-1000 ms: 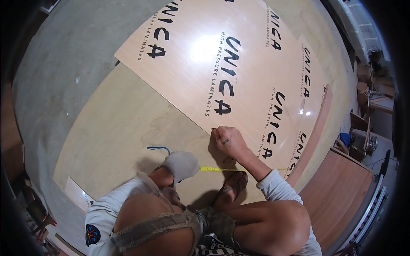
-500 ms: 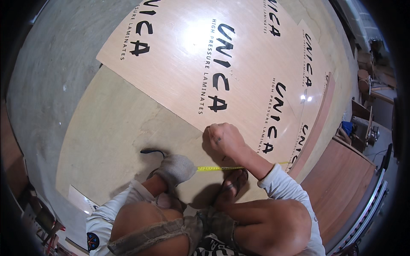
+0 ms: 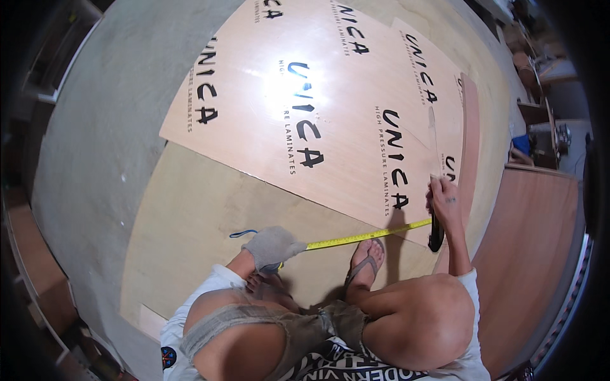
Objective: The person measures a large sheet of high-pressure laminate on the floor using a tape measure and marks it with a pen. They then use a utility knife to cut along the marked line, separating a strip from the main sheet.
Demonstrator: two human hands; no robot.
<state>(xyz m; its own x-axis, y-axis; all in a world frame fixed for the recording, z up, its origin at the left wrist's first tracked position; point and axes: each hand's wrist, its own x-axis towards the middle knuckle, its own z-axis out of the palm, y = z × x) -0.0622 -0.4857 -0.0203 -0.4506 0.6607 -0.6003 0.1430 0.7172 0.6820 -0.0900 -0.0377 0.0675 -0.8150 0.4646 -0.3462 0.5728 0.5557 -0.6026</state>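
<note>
My left hand (image 3: 273, 246), in a grey glove, is closed on a tape measure. Its case is mostly hidden beneath the glove, and a blue wrist loop (image 3: 243, 233) sticks out at the left. From there the yellow tape blade (image 3: 362, 237) runs out rightward across the front corner of a peach laminate sheet (image 3: 346, 149) with dark printing. My bare right hand (image 3: 446, 193) grips a black-handled tool (image 3: 435, 233), near the sheet's right side. The tool's working end is hidden, so its kind is unclear. The tape's far end meets this tool.
Beneath the sheet lies a plywood board (image 3: 210, 209) on the grey floor (image 3: 108, 146). A reddish-brown wood strip (image 3: 469, 120) runs along the sheet's right side. Beyond it stands a brown wooden panel (image 3: 527, 222). My sandaled foot (image 3: 366, 261) rests just below the tape.
My right hand has moved right, from the sheet's front edge to its right side, and the black tool now shows. More tape shows between my hands. The whole view has shifted.
</note>
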